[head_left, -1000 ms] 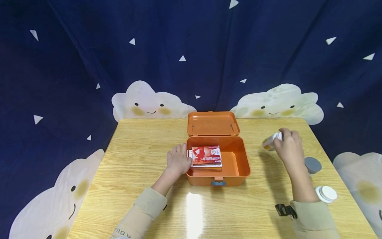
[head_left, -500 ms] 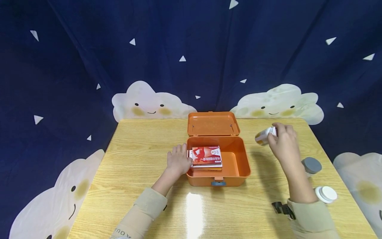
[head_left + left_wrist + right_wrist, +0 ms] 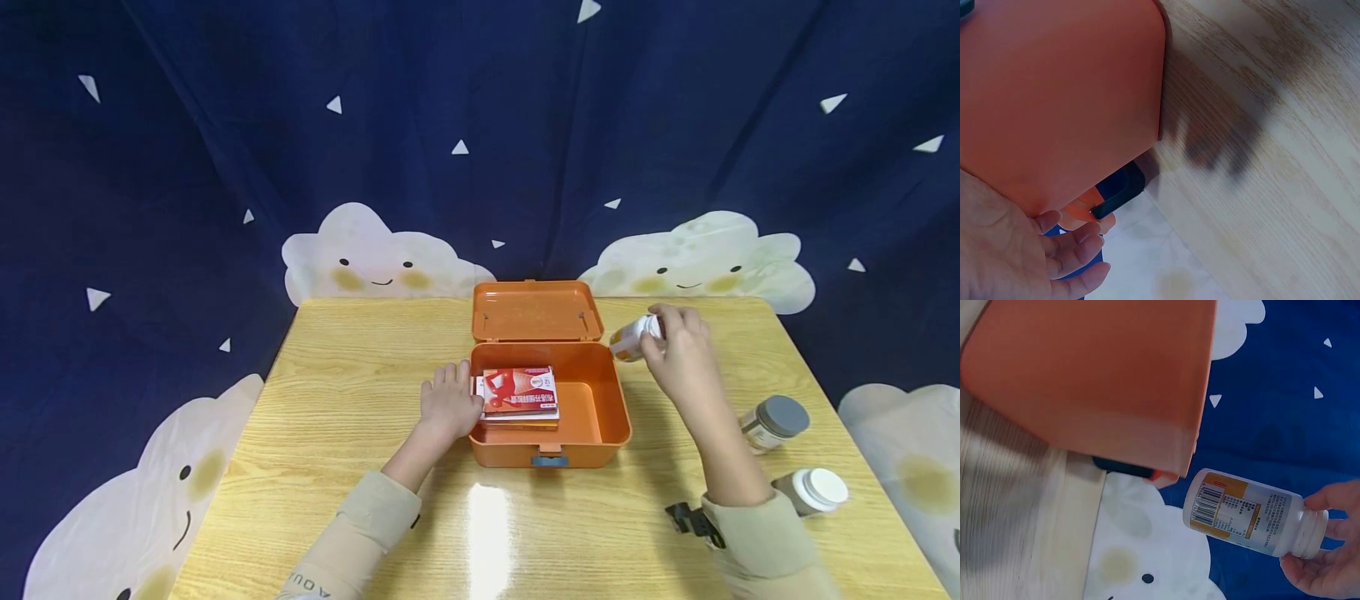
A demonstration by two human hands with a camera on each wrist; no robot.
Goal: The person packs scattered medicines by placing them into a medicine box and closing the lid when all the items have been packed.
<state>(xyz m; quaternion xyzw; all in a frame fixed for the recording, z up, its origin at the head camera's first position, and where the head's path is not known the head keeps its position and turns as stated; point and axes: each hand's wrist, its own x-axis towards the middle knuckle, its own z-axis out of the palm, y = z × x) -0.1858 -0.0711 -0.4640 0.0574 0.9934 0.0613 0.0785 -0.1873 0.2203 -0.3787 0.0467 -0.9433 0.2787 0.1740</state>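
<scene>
An orange storage box (image 3: pixel 551 454) stands on the table with its lid (image 3: pixel 536 310) swung back. Red-and-white medicine boxes (image 3: pixel 519 390) lie stacked in its left half; the right half shows bare floor. My left hand (image 3: pixel 448 407) rests at the box's left rim with fingers fairly straight, and in the left wrist view it lies against the outer wall. With my right hand (image 3: pixel 686 354) I pinch a white pill bottle (image 3: pixel 633 337) by its cap end. The bottle, orange and white on its label (image 3: pixel 1235 509), is tilted in the air just outside the box's right back corner.
Two more bottles stand on the table at the right: one with a grey lid (image 3: pixel 782 417), one with a white lid (image 3: pixel 825 486). My right forearm passes beside them. Behind the table (image 3: pixel 360 350) hangs a dark blue curtain (image 3: pixel 420 108) with clouds and triangles.
My right hand has carried the pill bottle leftward toward the box. More of the grey-lidded and white-lidded bottles shows from behind the forearm. The left hand has stayed where it was.
</scene>
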